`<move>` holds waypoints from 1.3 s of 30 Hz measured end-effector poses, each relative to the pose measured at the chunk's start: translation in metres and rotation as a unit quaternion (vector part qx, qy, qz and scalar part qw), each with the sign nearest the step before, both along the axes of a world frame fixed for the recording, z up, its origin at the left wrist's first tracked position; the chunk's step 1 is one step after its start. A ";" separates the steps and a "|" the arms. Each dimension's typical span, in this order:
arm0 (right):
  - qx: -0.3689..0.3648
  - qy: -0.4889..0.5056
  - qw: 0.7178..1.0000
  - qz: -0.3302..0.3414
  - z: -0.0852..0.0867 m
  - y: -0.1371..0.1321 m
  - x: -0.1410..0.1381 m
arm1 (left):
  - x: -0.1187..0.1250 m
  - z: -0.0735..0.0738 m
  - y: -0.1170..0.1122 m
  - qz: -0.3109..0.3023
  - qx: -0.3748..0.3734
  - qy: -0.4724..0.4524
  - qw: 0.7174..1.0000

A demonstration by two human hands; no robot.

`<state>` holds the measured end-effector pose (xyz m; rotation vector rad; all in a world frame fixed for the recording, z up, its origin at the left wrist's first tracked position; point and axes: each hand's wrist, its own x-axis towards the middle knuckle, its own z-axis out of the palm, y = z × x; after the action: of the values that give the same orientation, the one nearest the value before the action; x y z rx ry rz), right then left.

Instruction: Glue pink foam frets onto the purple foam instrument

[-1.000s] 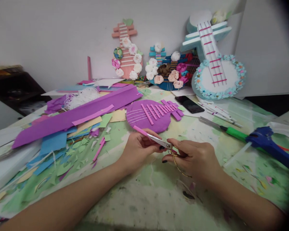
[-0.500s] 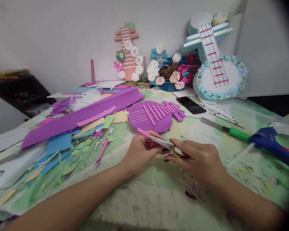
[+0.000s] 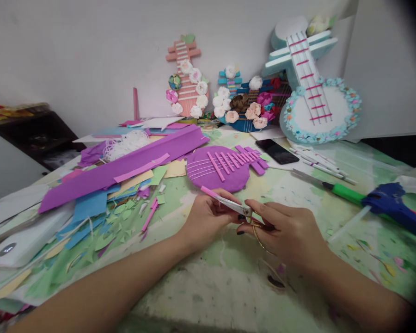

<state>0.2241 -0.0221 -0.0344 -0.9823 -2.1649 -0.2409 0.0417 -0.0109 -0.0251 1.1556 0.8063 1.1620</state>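
Between the fingers of my left hand (image 3: 208, 215) is a narrow pink paper strip (image 3: 208, 191), its end sticking out toward the upper left. My right hand (image 3: 286, 226) is closed round the gold handles of a pair of scissors (image 3: 234, 206). The silver blades lie along the strip, close to my left fingertips. A fine white thread (image 3: 223, 249) hangs below my left hand. Just beyond my hands lies a flat purple paper lute (image 3: 201, 173) with white strings, pink crossbars and pegs.
Purple paper (image 3: 125, 169), white string (image 3: 126, 145) and several coloured scraps (image 3: 118, 217) cover the left side. To the right are a phone (image 3: 277, 151), a green-handled knife (image 3: 346, 193) and a blue glue gun (image 3: 384, 199). Decorated model lutes (image 3: 319, 111) lean against the wall.
The view has shifted slightly, so everything sits a little further right. A white thread now dangles under my left hand. The grip on strip and scissors looks the same.
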 end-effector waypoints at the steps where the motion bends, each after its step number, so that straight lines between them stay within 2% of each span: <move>1: 0.004 0.000 1.000 0.001 -0.001 0.000 0.000 | 0.000 -0.001 0.000 0.000 0.002 0.003 1.000; 6: -0.013 0.000 1.000 0.003 -0.003 -0.001 0.000 | 0.001 -0.005 -0.001 -0.012 0.007 0.007 1.000; 10: -0.030 0.060 0.998 0.001 0.002 0.000 -0.003 | -0.001 -0.007 0.001 -0.020 0.011 0.024 0.999; 12: -0.044 0.092 0.994 -0.037 0.007 0.004 -0.002 | -0.003 -0.005 0.004 0.002 0.018 0.042 0.999; 15: -0.096 0.098 0.981 -0.139 0.011 0.018 0.006 | -0.011 -0.001 0.009 0.057 0.034 0.066 0.996; 19: -0.170 0.004 0.950 -0.260 0.014 0.037 0.022 | -0.023 0.007 0.017 0.123 0.070 0.073 0.987; 23: -0.199 -0.046 0.930 -0.304 0.015 0.045 0.032 | -0.034 0.012 0.025 0.181 0.100 0.067 0.976; 30: -0.194 0.036 0.948 -0.251 0.020 0.047 0.034 | -0.055 0.009 0.049 0.261 0.115 0.106 0.953; 33: -0.237 0.095 0.942 -0.219 0.022 0.047 0.024 | -0.064 0.004 0.058 0.286 0.112 0.136 0.942; 36: -0.334 0.169 0.910 -0.176 0.025 0.047 0.004 | -0.070 -0.001 0.062 0.302 0.121 0.168 0.930; 39: -0.470 0.249 0.837 -0.130 0.025 0.050 -0.022 | -0.072 -0.002 0.063 0.321 0.142 0.221 0.910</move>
<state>0.2022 0.0275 -0.0092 -1.6403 -1.5935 0.9573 -0.0306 0.0517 -0.0272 1.4782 1.4799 1.6189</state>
